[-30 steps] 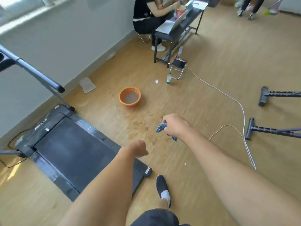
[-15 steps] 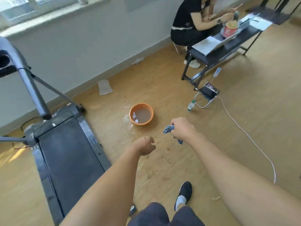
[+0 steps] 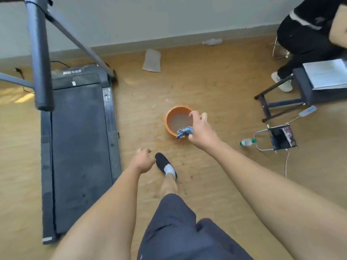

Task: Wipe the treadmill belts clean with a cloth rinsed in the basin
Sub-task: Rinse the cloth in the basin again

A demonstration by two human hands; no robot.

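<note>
Cloth (image 3: 185, 132), blue and crumpled, hangs from the right hand (image 3: 201, 133) at the near rim of the basin (image 3: 167, 120). The fingers (image 3: 203, 119) of this hand are partly spread. The thumb and one finger pinch the cloth at the lower edge of the hand, and the others are bent upward over the basin and hold nothing. Whether the cloth touches the rim, I cannot tell. The basin is orange and round. It stands on the wooden floor (image 3: 216, 87) and has cloudy water inside.

The left hand (image 3: 143, 162) is lower and closer to the person's body. Its fingers are loosely curled, with nothing in them. Just beside it is the person's black shoe (image 3: 163, 163) with a white sock, set on the floor on the near side of the basin. The treadmill belt (image 3: 80, 156) lies to the left, dark and dusty, well apart from the cloth. A black handrail (image 3: 40, 53) crosses above its far part.

To the right of the basin a small plastic bottle (image 3: 247, 142) lies on the floor. It is near a phone on a wire stand (image 3: 281, 137) with a white cable (image 3: 286, 166). Farther right is a dark surface (image 3: 302, 81) with papers (image 3: 326, 74) on it, and a person in black clothes (image 3: 308, 34) sits behind it. By the wall a pale sheet (image 3: 152, 61) lies flat on the floor.
</note>
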